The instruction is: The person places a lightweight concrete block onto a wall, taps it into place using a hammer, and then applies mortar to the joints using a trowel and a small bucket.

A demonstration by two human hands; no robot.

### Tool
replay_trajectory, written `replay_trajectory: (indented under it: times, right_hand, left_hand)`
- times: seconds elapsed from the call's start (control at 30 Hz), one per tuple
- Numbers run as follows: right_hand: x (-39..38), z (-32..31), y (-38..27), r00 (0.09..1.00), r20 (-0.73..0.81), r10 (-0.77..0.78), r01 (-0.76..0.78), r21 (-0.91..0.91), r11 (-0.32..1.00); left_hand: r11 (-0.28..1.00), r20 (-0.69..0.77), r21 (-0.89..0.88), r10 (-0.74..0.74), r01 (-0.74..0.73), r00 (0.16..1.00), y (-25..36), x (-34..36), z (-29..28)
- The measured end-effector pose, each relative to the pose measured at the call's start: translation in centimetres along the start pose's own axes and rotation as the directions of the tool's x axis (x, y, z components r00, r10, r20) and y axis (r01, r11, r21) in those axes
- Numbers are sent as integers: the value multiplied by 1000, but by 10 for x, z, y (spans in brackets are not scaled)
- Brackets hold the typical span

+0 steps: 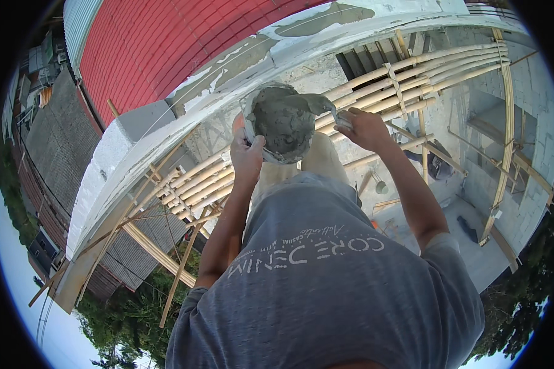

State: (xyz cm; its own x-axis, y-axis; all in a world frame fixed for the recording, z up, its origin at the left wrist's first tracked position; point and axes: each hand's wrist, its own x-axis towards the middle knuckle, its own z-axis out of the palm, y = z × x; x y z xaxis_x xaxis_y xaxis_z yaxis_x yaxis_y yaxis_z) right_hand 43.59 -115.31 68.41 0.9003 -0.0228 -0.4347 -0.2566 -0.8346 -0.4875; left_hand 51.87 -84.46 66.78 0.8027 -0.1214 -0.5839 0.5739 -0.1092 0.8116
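A round bucket [248, 112] of wet grey mortar [283, 123] is in front of my body, beside the top of the wall. My left hand [247, 158] grips its near left rim, thumb toward the inside. My right hand [364, 129] is closed round the handle of a trowel [316, 103]. The mortar-smeared blade points left and reaches over the bucket's right rim. Whether the blade touches the mortar inside, I cannot tell.
A curved-looking wall top [197, 117] with patchy mortar runs beyond the bucket, a string along it. Behind it rises a red corrugated roof [166, 49]. Below me is scaffolding of bamboo poles [375, 83], with gaps showing a lower floor [406, 218]. Block walls [535, 123] stand at right.
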Motion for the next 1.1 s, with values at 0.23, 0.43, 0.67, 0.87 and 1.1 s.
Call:
replay_trajectory:
  times: [0.23, 0.43, 0.67, 0.87, 1.1]
  right_hand:
    - [37, 16, -1, 927, 371, 59, -168, 270, 948]
    - [2, 27, 24, 956, 254, 146, -244, 413, 878]
    - [58, 17, -26, 972, -121, 202, 62, 960, 273]
    - [109, -40, -53, 938, -141, 318, 277, 854, -441]
    - [162, -57, -40, 925, -255, 282, 367, 402, -839]
  left_hand:
    - [984, 34, 180, 10, -16, 999, 4, -5, -8]
    - [999, 6, -45, -27, 27, 1000, 20, -2, 9]
    - [1000, 23, -7, 7, -7, 1000, -7, 3, -5]
    - [998, -72, -6, -55, 55, 996, 6, -5, -11]
    - [999, -124, 7, -38, 39, 992, 19, -10, -13]
